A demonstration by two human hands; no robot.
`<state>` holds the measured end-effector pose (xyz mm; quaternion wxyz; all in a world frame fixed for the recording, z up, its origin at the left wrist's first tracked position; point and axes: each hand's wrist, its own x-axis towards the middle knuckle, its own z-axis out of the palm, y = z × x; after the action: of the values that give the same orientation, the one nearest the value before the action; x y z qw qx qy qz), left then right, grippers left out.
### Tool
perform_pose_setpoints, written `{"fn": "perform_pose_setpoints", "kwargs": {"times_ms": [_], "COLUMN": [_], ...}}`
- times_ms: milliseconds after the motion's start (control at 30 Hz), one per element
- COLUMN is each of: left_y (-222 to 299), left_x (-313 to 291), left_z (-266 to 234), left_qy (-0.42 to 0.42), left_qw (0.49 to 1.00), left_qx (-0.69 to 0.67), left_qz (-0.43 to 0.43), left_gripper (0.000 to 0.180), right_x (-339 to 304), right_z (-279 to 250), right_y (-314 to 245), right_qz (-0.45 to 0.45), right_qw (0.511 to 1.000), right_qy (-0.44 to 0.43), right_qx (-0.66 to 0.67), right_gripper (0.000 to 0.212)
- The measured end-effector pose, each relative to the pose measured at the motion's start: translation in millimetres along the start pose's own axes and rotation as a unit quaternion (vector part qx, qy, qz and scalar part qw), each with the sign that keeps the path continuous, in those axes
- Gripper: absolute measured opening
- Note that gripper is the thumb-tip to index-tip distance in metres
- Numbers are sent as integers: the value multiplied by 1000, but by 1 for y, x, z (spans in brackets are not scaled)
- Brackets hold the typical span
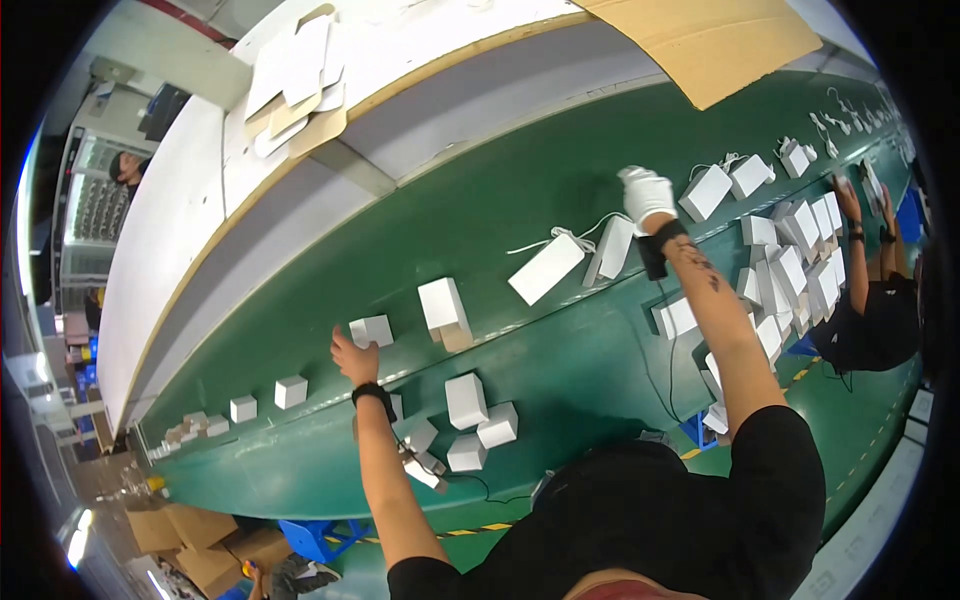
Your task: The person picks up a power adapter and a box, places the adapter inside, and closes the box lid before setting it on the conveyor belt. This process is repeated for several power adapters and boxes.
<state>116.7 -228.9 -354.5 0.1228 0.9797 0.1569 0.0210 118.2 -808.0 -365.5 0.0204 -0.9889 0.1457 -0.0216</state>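
My left hand, bare with a black wristband, reaches over the green conveyor belt. Its fingers are apart beside a small white box, the thumb close to the box's near edge. Whether it touches the box I cannot tell. My right hand wears a white glove and is over the belt farther right. Its fingers look curled together; what is in them, if anything, does not show. Just below it stands an upright white box. Left of that lies a longer white box with a white cable behind it.
A taller open white box stands between my hands. Several white boxes sit on the nearer ledge, with more stacked at right by a co-worker. A white shelf with cardboard pieces runs along the far side; a cardboard sheet overhangs the belt.
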Motion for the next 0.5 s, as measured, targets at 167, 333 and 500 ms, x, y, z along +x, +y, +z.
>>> {"fn": "perform_pose_setpoints", "kwargs": {"times_ms": [167,333,500], "left_y": [77,121,140], "left_x": [-23,-23,-50], "left_z": [20,59,25], "left_qy": [42,-189,-238], "left_qw": [965,973,965], "left_qx": [-69,118,-8], "left_qz": [248,62,109], "left_gripper": [92,100,100], "right_x": [-73,-76,-81], "right_z": [34,50,-12], "right_y": [49,10,3], "right_qz": [-86,101,199], "right_qw": [996,988,935], "right_qy": [25,-22,44], "right_qx": [1,118,291], "right_gripper": [38,35,29]}}
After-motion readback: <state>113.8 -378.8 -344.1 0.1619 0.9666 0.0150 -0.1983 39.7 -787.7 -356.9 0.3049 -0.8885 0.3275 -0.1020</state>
